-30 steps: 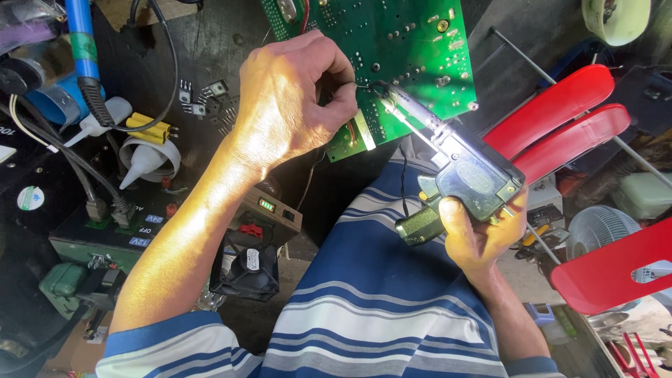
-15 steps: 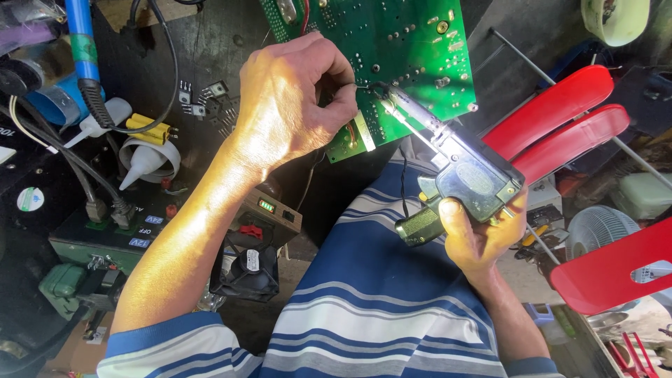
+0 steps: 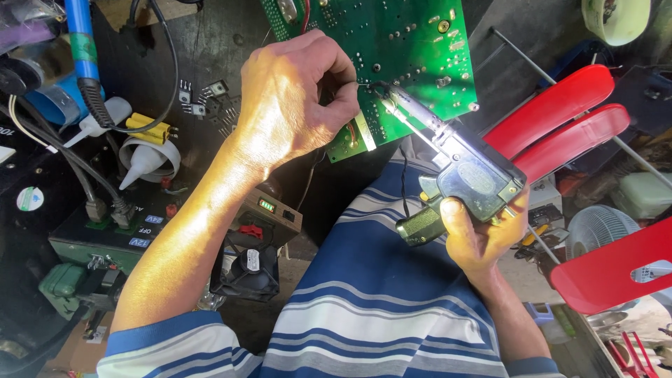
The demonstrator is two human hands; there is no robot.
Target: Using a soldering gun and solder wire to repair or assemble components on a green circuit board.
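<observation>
My left hand (image 3: 297, 98) rests against a green circuit board (image 3: 399, 49), its fingers pinched on a thin wire at the board's lower part. My right hand (image 3: 479, 234) grips a pistol-shaped soldering gun (image 3: 465, 171) by its handle. The gun's tip touches the board right beside my left fingertips. Below both hands lies my blue and white striped shirt (image 3: 364, 308).
Two red bars (image 3: 560, 126) of a chair and a red seat (image 3: 616, 269) stand at the right. On the left sit a green power unit (image 3: 105, 238), a small black fan (image 3: 248, 269), white nozzle tubes (image 3: 143, 161), loose transistors (image 3: 206, 101) and cables.
</observation>
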